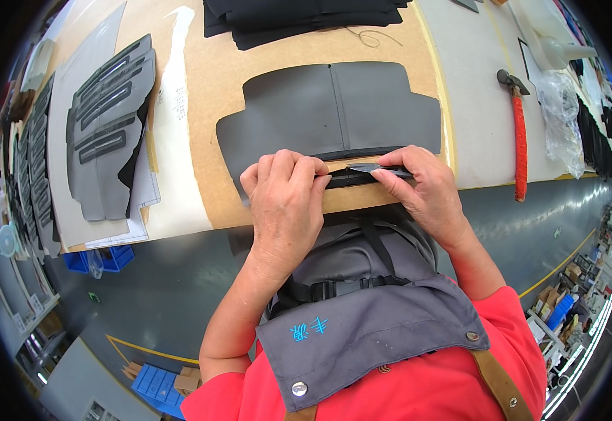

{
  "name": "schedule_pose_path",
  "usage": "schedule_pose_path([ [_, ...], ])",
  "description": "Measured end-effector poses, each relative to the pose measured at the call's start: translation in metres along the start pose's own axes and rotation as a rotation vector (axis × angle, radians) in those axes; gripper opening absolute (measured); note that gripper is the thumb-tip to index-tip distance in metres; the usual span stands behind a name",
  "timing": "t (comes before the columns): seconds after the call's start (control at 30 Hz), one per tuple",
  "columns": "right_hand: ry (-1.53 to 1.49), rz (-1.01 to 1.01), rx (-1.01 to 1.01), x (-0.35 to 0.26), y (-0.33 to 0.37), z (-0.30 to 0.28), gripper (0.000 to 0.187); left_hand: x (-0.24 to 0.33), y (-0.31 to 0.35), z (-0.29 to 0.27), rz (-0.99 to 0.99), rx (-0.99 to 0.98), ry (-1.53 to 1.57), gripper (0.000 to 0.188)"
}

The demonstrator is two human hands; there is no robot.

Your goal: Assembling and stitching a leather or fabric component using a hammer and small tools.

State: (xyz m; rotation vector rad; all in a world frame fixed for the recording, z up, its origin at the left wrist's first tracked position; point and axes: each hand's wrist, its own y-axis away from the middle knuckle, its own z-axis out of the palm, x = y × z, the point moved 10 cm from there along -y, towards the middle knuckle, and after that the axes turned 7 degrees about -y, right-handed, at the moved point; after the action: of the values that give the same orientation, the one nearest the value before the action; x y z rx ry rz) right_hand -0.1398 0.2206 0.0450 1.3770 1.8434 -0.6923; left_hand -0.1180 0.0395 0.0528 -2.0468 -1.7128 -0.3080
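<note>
A dark grey panel [285,105] with a centre seam lies flat on the brown work surface, its near edge under my hands. My left hand [285,196] is closed, fingertips pinching one end of a narrow black strip [351,178] along that near edge. Between thumb and fingers, my right hand [422,189] grips a small tool with a pointed metal blade [366,168]. The blade points left over the strip, close to my left fingertips. Its handle is mostly hidden in my right hand, so its exact kind does not show.
Folded black fabric [306,19] is stacked at the far edge. Grey pieces with slotted strips [113,119] overlap on the left. A hammer with a red handle [520,144] lies on the right, beside clear plastic film [560,116]. Blue bins [109,259] stand below the table.
</note>
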Motion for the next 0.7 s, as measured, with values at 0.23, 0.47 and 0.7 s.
schedule_pose_path([
  [0.23, -0.002, -0.022, -0.013, -0.002, -0.002, -0.004, 0.018, 0.0, 0.0, 0.001, -0.01, -0.015, 0.004, 0.012],
  [0.47, -0.029, 0.264, 0.438, 0.082, -0.016, -0.11, 0.032, 0.011, 0.006, -0.007, 0.098, 0.132, 0.032, 0.023],
  [0.7, 0.643, -0.123, 0.497, 0.054, -0.008, -0.124, 0.055, 0.017, 0.024, 0.01, 0.217, 0.055, 0.023, 0.045],
])
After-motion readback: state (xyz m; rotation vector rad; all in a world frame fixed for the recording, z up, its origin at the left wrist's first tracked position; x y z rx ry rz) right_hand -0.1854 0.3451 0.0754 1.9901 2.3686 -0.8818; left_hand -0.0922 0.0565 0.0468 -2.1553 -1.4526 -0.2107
